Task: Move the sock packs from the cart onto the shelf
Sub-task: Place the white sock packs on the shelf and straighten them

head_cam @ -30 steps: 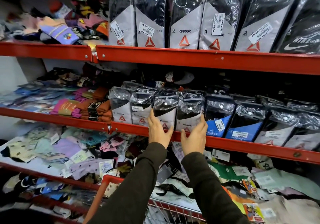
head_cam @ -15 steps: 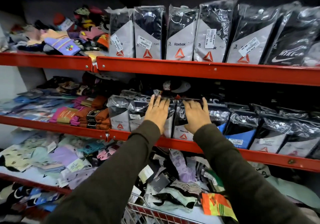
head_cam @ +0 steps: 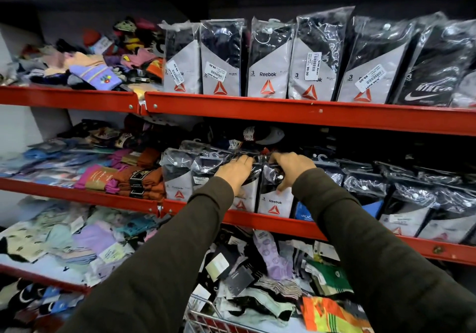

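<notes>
The two sock packs point(head_cam: 274, 201) stand upright, side by side, at the front of the middle shelf point(head_cam: 257, 220), with their long axis going up and down. The left hand point(head_cam: 235, 171) and the right hand point(head_cam: 291, 170) each hold one pack from above, fingers curled over its top edge, the right thumb on the front. The cart point(head_cam: 206, 316) is straight below, so I think the hands must go down next.

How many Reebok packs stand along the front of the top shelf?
5, in one row on the top shelf: leftmost pack, second pack, third pack, fourth pack, fifth pack beside the Nike pack. Others may be hidden behind.
</notes>
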